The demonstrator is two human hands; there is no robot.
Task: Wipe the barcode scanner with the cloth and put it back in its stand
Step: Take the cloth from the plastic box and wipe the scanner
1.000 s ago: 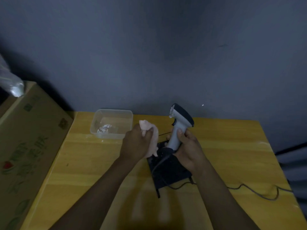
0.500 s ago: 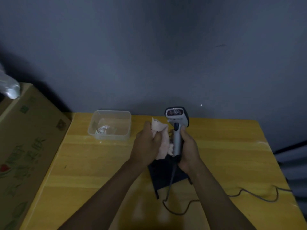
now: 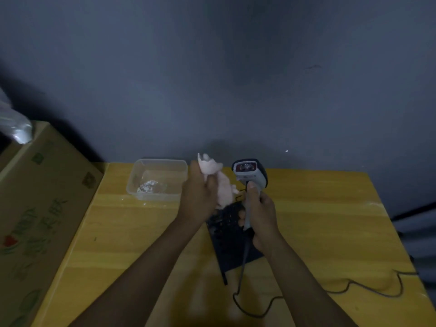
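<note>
stand (image 3: 226, 234) half hidden, cable (image 3: 368, 291) cut off

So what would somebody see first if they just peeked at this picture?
Probably the two hands in the middle, above the yellow table. The right hand holds a grey barcode scanner upright, its window facing the camera, and the left hand holds up a crumpled pink cloth beside it. Behind the left hand sits a clear plastic tub.

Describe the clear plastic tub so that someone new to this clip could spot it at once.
Start at the yellow table and go to its far left corner, by the cardboard box. The tub sits there, left of the left hand holding the cloth. It is the only see-through thing, with crumpled white material inside.
</note>
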